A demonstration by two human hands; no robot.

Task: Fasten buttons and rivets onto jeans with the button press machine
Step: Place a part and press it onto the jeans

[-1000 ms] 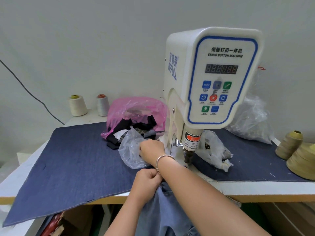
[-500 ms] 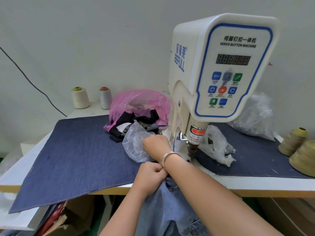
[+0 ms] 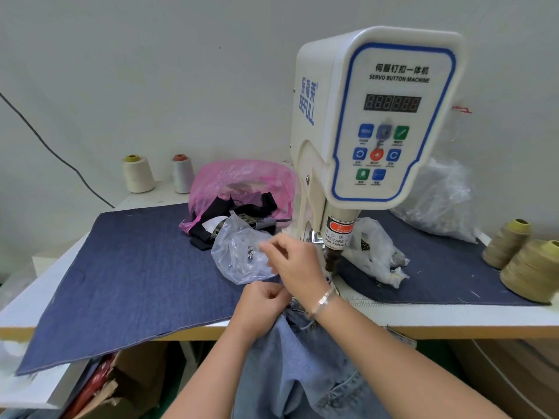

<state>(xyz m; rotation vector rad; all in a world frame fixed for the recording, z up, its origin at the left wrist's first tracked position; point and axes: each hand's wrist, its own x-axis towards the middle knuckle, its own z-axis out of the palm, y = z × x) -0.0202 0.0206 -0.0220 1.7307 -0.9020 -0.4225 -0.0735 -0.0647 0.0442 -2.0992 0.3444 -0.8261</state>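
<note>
Fist of left hand (image 3: 262, 303) bunches soft faded jeans (image 3: 298, 367) beside crinkled clear bag (image 3: 242, 255).

The left hand (image 3: 262, 303) is curled into a closed fist at the near edge of the table, while the right hand (image 3: 295, 261), its forearm crossing over the left wrist, is lifted just beyond it with blurred fingertips (image 3: 266, 246) pinched together.

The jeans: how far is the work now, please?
Done: no fastened button or rivet is visible on the jeans. In hand: the left hand holds the waistband at the table edge; the right hand has its fingers at the clear bag. Left: placing the jeans under the press and fastening.
</note>
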